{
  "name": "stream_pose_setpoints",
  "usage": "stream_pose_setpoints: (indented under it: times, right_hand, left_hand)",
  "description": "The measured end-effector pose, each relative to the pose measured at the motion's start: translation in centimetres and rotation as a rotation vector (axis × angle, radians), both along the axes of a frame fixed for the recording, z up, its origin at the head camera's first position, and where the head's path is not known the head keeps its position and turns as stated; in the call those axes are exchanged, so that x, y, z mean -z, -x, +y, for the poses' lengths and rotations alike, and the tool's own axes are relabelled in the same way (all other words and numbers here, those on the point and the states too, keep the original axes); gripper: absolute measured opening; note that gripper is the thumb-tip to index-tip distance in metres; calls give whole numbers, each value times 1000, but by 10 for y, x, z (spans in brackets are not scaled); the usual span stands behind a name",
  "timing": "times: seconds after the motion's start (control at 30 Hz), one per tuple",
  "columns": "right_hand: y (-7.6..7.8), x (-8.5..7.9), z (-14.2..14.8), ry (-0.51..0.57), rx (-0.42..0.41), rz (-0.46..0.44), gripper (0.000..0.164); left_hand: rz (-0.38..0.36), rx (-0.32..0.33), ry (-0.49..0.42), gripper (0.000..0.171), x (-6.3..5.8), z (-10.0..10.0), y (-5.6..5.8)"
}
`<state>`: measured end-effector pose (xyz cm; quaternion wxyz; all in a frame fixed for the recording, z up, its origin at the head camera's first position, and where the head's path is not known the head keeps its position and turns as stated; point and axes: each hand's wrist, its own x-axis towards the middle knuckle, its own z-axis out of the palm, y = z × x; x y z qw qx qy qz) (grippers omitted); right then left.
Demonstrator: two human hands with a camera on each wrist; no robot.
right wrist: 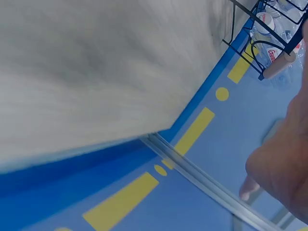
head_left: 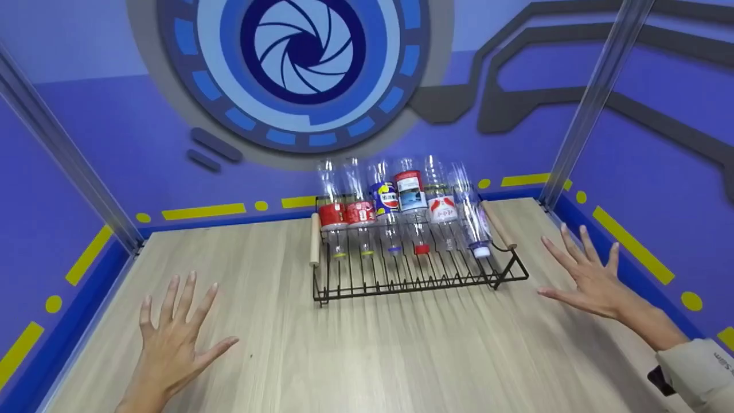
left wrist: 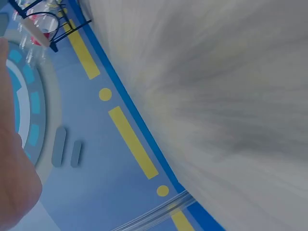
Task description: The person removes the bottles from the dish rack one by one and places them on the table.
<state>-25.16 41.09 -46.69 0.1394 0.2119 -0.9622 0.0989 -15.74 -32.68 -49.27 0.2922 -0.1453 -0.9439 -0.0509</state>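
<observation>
A black wire rack (head_left: 401, 285) with wooden side handles (head_left: 315, 240) stands toward the back of the table. Several clear plastic bottles lie side by side in it, caps toward me. Two at the left carry red labels (head_left: 360, 212); beside them are a blue-labelled bottle (head_left: 385, 198), one with a red cap (head_left: 421, 249), one with a white and red label (head_left: 442, 207), and one with a white cap (head_left: 481, 251). My left hand (head_left: 172, 350) is spread, holding nothing, left of the rack. To its right my right hand (head_left: 596, 284) is likewise spread, touching nothing.
The wood-grain table (head_left: 321, 367) is bounded by blue-purple panels on three sides. Metal posts (head_left: 596, 103) rise at both back corners. A large round blue emblem (head_left: 304, 51) is printed on the back panel.
</observation>
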Motion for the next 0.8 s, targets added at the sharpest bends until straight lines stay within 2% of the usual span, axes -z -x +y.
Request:
stream_pose_setpoints:
  times: [0.13, 0.3, 0.53, 0.7, 0.8]
  right_hand:
    - [0, 1, -2, 25, -10, -28, 99]
    - [4, -4, -7, 79, -12, -62, 99]
    - [1, -7, -10, 203, -1, -199, 97]
    - [3, -12, -13, 297, 11, -304, 94]
    - [7, -16, -14, 344, 2, -341, 92]
  left_hand:
    - [-13, 5, -87, 97, 2, 2, -8]
    - [-39, 2, -201, 98, 0, 3, -10]
    - [-178, 28, -421, 97, -1, 17, -5]
    - [-259, 34, -506, 89, -2, 27, 1]
    - [-279, 61, -546, 86, -1, 34, 8]
